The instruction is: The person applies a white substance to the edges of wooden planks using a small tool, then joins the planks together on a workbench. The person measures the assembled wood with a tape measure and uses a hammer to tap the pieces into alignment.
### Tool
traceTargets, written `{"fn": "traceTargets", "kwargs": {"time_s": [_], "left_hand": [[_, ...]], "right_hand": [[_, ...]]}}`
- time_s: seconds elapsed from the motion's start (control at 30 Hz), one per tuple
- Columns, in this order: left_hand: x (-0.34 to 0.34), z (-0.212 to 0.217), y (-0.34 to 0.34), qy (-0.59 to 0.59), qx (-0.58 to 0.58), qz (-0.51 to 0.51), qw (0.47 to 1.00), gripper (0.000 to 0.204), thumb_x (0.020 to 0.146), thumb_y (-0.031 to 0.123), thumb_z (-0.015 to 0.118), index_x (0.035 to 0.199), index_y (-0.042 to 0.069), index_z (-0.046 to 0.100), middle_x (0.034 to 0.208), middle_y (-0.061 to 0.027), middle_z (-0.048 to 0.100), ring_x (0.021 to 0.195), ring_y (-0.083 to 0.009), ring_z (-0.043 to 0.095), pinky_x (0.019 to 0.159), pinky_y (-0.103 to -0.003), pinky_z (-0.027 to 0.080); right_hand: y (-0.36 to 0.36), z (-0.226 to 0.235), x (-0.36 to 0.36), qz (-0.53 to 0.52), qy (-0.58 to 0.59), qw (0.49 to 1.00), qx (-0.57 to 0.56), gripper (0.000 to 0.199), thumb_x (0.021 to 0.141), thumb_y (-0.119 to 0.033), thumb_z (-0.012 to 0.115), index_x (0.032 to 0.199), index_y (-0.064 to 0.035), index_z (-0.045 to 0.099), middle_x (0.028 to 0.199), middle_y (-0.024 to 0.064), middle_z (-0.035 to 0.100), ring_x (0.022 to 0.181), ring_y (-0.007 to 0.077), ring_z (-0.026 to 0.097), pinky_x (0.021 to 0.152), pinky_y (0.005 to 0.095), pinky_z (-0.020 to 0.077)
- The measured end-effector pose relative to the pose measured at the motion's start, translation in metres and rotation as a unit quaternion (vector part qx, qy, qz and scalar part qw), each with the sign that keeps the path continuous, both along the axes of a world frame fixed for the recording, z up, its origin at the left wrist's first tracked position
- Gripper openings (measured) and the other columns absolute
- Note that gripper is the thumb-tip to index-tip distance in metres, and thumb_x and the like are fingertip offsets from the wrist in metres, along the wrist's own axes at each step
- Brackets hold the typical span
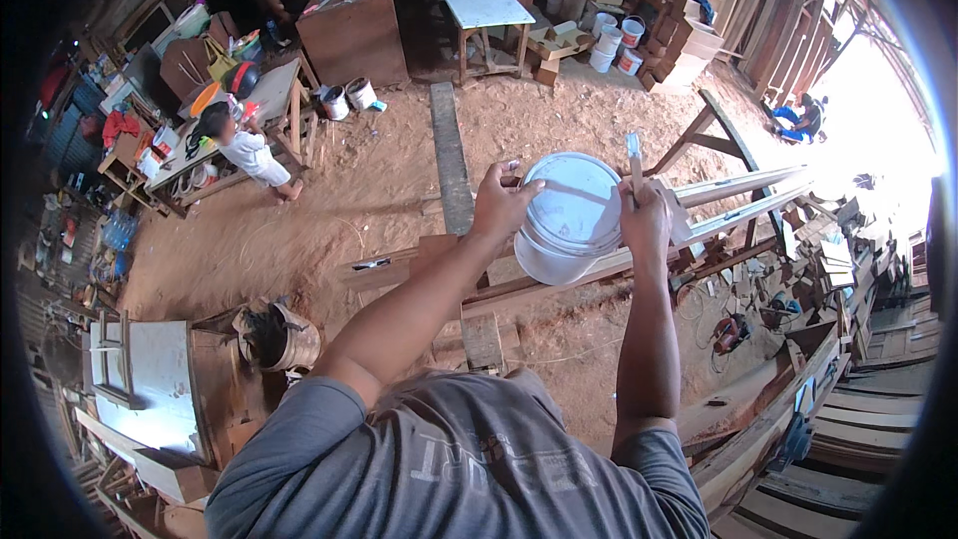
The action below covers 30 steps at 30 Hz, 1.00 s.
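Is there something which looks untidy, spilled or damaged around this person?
The wood scraps at the picture's right look untidy: they lie scattered at many angles, unstacked. The white bucket shows no visible spill.

Around our white round plastic bucket (567, 215), we could pass a hand over brown dirt ground (559, 118) toward twelve o'clock; long pale timber boards (738, 183) obstruct three o'clock, a dark wooden trestle (730, 130) two.

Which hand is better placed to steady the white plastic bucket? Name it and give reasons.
Probably the left hand: its thumb is at the left rim of the white plastic bucket, and no tool shows in it. The right hand, at the bucket's right side, grips a wooden-handled tool.
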<state>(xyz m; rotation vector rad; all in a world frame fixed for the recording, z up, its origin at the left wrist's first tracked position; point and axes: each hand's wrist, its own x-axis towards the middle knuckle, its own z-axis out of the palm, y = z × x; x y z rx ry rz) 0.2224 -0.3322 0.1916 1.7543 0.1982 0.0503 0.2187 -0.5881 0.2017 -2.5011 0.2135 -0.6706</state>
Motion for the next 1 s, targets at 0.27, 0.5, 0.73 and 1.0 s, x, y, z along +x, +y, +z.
{"fn": "traceTargets", "kwargs": {"time_s": [0.27, 0.5, 0.73, 1.0], "left_hand": [[0.007, -0.009, 0.0, -0.026, 0.04, 0.014, 0.999, 0.064, 0.09, 0.029, 0.09, 0.14, -0.002, 0.063, 0.119, -0.0188, 0.077, 0.105, -0.0261, 0.077, 0.091, -0.039, 0.062], [0.021, -0.003, 0.001, 0.05, 0.107, 0.005, 0.993, 0.078, 0.088, 0.037, 0.093, 0.143, -0.004, 0.056, 0.127, -0.0243, 0.075, 0.111, -0.0347, 0.076, 0.098, -0.042, 0.059], [-0.012, 0.047, 0.007, 0.123, -0.19, 0.019, 0.974, 0.066, 0.102, 0.053, 0.076, 0.138, 0.001, 0.057, 0.113, -0.0139, 0.072, 0.087, -0.0188, 0.069, 0.077, -0.036, 0.057], [-0.04, 0.067, -0.009, -0.039, -0.163, -0.139, 0.976, 0.063, 0.111, 0.057, 0.061, 0.151, 0.009, 0.05, 0.123, -0.0124, 0.069, 0.104, -0.0194, 0.07, 0.086, -0.037, 0.056]], "right_hand": [[0.001, 0.012, -0.007, -0.028, 0.085, 0.994, 0.057, 0.047, 0.099, -0.043, 0.079, 0.1, 0.004, 0.073, 0.096, 0.0274, 0.077, 0.094, 0.0475, 0.075, 0.083, 0.0544, 0.056], [-0.018, 0.0, 0.008, -0.007, 0.07, 0.994, 0.08, 0.061, 0.099, -0.05, 0.079, 0.133, -0.0019, 0.066, 0.11, 0.0269, 0.077, 0.107, 0.049, 0.073, 0.092, 0.0543, 0.0564], [-0.002, 0.08, -0.017, 0.302, 0.141, 0.942, -0.039, 0.033, 0.108, -0.034, 0.069, 0.134, -0.0162, 0.077, 0.115, 0.0208, 0.076, 0.11, 0.0409, 0.073, 0.095, 0.0506, 0.0562], [0.029, 0.081, -0.017, 0.276, 0.037, 0.939, -0.202, 0.04, 0.1, -0.029, 0.073, 0.132, -0.0067, 0.078, 0.124, 0.0193, 0.075, 0.119, 0.0407, 0.067, 0.102, 0.0501, 0.053]]}}
